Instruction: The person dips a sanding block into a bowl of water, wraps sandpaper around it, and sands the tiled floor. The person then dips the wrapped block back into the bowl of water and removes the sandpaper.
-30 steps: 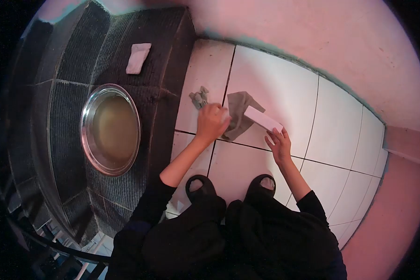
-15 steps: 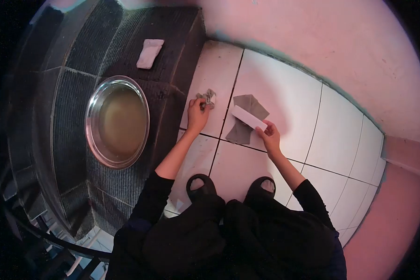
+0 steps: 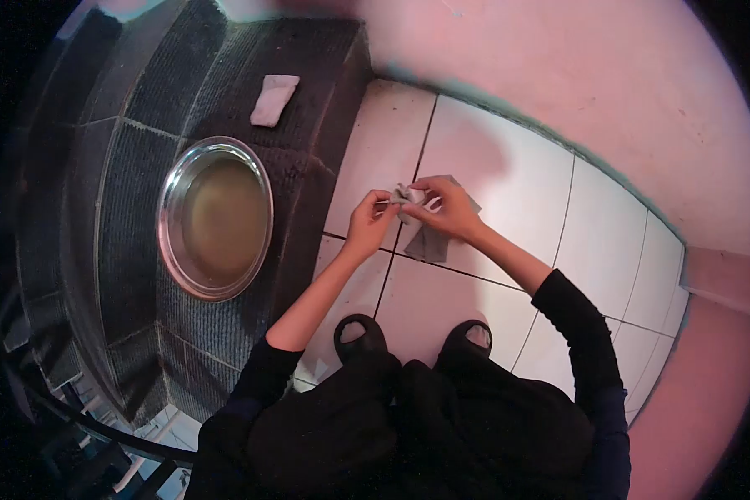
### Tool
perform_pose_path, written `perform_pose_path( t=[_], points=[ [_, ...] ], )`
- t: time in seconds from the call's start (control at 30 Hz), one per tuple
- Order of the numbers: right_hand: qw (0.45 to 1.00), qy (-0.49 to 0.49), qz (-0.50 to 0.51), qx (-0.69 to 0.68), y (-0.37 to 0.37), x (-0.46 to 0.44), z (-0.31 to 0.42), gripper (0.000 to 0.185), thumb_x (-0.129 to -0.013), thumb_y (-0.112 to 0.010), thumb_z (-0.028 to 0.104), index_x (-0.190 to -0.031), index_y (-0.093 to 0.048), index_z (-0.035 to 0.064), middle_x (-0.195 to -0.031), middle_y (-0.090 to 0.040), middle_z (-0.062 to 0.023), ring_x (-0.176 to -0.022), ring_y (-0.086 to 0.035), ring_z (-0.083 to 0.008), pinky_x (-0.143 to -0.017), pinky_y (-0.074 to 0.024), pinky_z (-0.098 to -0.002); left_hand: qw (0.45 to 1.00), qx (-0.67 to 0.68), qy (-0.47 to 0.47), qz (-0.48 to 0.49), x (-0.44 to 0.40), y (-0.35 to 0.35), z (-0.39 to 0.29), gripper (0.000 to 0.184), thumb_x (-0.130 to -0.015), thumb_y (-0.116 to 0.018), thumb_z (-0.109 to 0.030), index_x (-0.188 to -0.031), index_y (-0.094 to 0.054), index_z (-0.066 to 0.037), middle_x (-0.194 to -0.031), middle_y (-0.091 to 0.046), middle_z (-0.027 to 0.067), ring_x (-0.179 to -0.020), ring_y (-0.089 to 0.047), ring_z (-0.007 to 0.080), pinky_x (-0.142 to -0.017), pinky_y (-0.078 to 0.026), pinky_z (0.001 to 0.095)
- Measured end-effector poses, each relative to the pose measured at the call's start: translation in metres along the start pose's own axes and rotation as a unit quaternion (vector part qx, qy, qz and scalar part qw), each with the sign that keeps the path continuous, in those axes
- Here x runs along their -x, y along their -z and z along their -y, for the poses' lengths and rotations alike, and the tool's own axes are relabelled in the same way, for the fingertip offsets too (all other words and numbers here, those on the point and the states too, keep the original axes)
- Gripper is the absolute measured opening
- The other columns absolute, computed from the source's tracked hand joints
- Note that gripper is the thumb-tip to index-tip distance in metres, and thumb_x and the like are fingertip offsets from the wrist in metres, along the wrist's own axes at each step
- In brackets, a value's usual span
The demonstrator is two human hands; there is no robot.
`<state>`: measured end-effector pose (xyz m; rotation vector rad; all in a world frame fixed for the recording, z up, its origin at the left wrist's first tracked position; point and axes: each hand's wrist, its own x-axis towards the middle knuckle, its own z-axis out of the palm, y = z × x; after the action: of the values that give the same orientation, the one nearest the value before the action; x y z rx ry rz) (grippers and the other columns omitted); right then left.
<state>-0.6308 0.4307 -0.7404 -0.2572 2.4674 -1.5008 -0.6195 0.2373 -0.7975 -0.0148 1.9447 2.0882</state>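
Between left hand [image 3: 367, 225] and right hand [image 3: 453, 212]: crumpled greyish clothlike bundle [image 3: 402, 195], pinched by both; may drop through slackened grip.

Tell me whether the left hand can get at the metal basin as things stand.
Probably yes: nothing visible blocks the left hand from the metal basin on the dark step. It does hold a crumpled greyish piece, though, so would likely have to let go first.
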Motion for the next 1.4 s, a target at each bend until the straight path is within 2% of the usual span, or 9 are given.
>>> perform_pose_path(
  t=[0.23, 0.4, 0.47, 0.63, 0.77, 0.87, 0.93, 1.07, 1.4],
  points=[
    [0.961, -0.130, 0.149, -0.193, 0.006, -0.028, -0.003, 0.038, -0.086, -0.064, 0.033, -0.104, -0.063, 0.0005, -0.090, -0.066, -0.0044, -0.076, -0.062, -0.0118, -0.068, -0.0512, -0.0270, 1.000, 0.021, -0.011, 0.005, 0.009, 0.011, -0.028, 0.013, -0.089, -0.057, -0.006, -0.100, -0.051, -0.001, -0.091, -0.059, 0.0044, -0.090, -0.057, 0.0117, -0.081, -0.046, 0.0255],
    [0.926, -0.228, 0.170, -0.249, 0.001, -0.034, 0.004, 0.046, -0.090, -0.056, 0.041, -0.110, -0.057, -0.0006, -0.099, -0.062, -0.0087, -0.088, -0.063, -0.0158, -0.070, -0.0515, -0.0272, 0.984, 0.156, 0.038, -0.078, 0.015, 0.015, -0.018, 0.022, -0.093, -0.055, -0.012, -0.112, -0.048, -0.003, -0.100, -0.056, 0.0045, -0.094, -0.054, 0.0112, -0.083, -0.044, 0.0267],
    [0.876, -0.302, 0.101, -0.363, 0.000, -0.038, 0.001, 0.054, -0.090, -0.053, 0.046, -0.114, -0.053, -0.0022, -0.105, -0.059, -0.0112, -0.091, -0.062, -0.0181, -0.070, -0.0519, -0.0297, 0.960, 0.247, 0.074, -0.109, 0.021, 0.017, -0.020, 0.025, -0.093, -0.054, -0.014, -0.115, -0.047, -0.003, -0.103, -0.055, 0.0057, -0.095, -0.054, 0.0126, -0.085, -0.044, 0.0282],
    [0.898, -0.255, -0.015, -0.358, -0.006, -0.074, 0.014, 0.055, -0.089, -0.054, 0.048, -0.115, -0.053, -0.0006, -0.105, -0.059, -0.0100, -0.085, -0.060, -0.0178, -0.070, -0.0513, -0.0294, 0.948, 0.233, 0.128, -0.177, 0.038, 0.022, -0.011, 0.026, -0.094, -0.052, -0.016, -0.117, -0.046, -0.005, -0.107, -0.054, 0.0053, -0.099, -0.054, 0.0152, -0.090, -0.044, 0.0326],
    [0.982, 0.156, -0.021, -0.107, -0.032, -0.114, 0.075, 0.049, -0.081, -0.068, 0.041, -0.114, -0.058, 0.0059, -0.096, -0.062, -0.0070, -0.080, -0.061, -0.0206, -0.069, -0.0503, -0.0302, 0.954, 0.211, 0.141, -0.158, 0.042, 0.021, 0.004, 0.026, -0.094, -0.053, -0.016, -0.117, -0.046, -0.005, -0.106, -0.054, 0.0048, -0.098, -0.054, 0.0145, -0.089, -0.044, 0.0314],
    [0.975, 0.218, -0.046, -0.018, -0.060, -0.132, 0.105, 0.055, -0.076, -0.071, 0.041, -0.116, -0.056, 0.0062, -0.100, -0.060, -0.0120, -0.088, -0.059, -0.0270, -0.078, -0.0481, -0.0352, 0.972, 0.135, 0.129, -0.141, 0.044, 0.014, 0.001, 0.025, -0.094, -0.052, -0.017, -0.115, -0.047, -0.005, -0.106, -0.054, 0.0051, -0.096, -0.054, 0.0143, -0.087, -0.044, 0.0301],
    [0.933, 0.296, -0.190, 0.076, -0.068, -0.133, 0.113, 0.055, -0.077, -0.071, 0.040, -0.117, -0.055, 0.0071, -0.105, -0.056, -0.0159, -0.100, -0.052, -0.0324, -0.089, -0.0427, -0.0393, 0.988, 0.022, 0.106, -0.112, 0.043, 0.013, -0.010, 0.024, -0.095, -0.051, -0.019, -0.114, -0.047, -0.005, -0.106, -0.054, 0.0064, -0.096, -0.055, 0.0155, -0.088, -0.044, 0.0297],
    [0.944, 0.290, -0.158, 0.016, -0.040, -0.119, 0.070, 0.048, -0.079, -0.068, 0.035, -0.116, -0.054, 0.0075, -0.111, -0.052, -0.0197, -0.106, -0.047, -0.0372, -0.092, -0.0390, -0.0425, 0.982, 0.119, 0.106, -0.105, 0.043, 0.020, -0.018, 0.024, -0.096, -0.048, -0.020, -0.114, -0.047, -0.005, -0.107, -0.054, 0.0069, -0.098, -0.055, 0.0163, -0.089, -0.045, 0.0311],
    [0.930, 0.045, -0.022, 0.364, 0.016, 0.042, -0.086, 0.048, -0.075, -0.070, 0.035, -0.110, -0.057, 0.0063, -0.105, -0.054, -0.0167, -0.097, -0.051, -0.0320, -0.080, -0.0436, -0.0418, 0.892, 0.392, 0.224, -0.032, 0.031, 0.005, -0.026, 0.031, -0.094, -0.047, -0.026, -0.119, -0.045, -0.007, -0.115, -0.054, 0.0088, -0.105, -0.055, 0.0229, -0.089, -0.046, 0.0413]
  ],
)
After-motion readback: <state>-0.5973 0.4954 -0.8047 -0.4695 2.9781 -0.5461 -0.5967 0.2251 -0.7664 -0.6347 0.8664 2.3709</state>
